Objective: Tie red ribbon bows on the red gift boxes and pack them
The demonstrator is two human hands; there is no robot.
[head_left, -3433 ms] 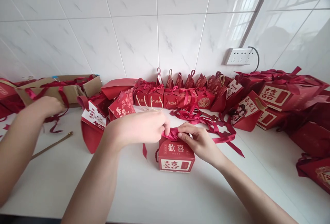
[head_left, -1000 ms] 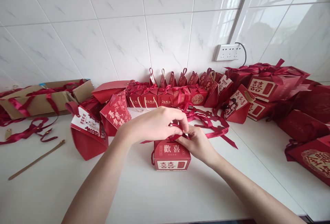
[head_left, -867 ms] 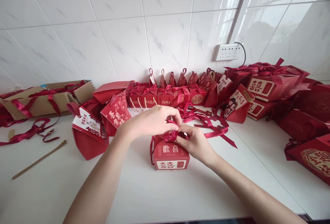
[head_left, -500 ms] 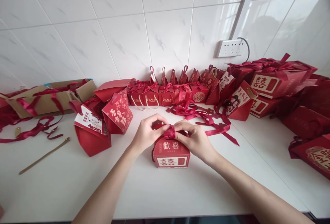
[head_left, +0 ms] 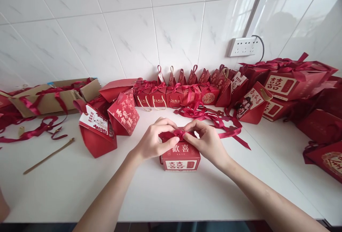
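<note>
A small red gift box with gold characters stands on the white counter in front of me. A dark red ribbon is bunched on its top. My left hand pinches the ribbon from the left with thumb and fingers closed. From the right, my right hand pinches the same ribbon, and the fingertips of both hands meet over the box lid. Most of the ribbon's knot is hidden under the fingers.
A row of small red boxes lines the tiled wall. Larger red boxes pile up at the right. Two red paper bags stand left of my hands. Loose ribbons, a cardboard box and a gold strap lie around.
Another person's arm at the far left has gone from view. My left hand came down from above the box to its left side, and both hands now pinch the ribbon close together on the lid.
</note>
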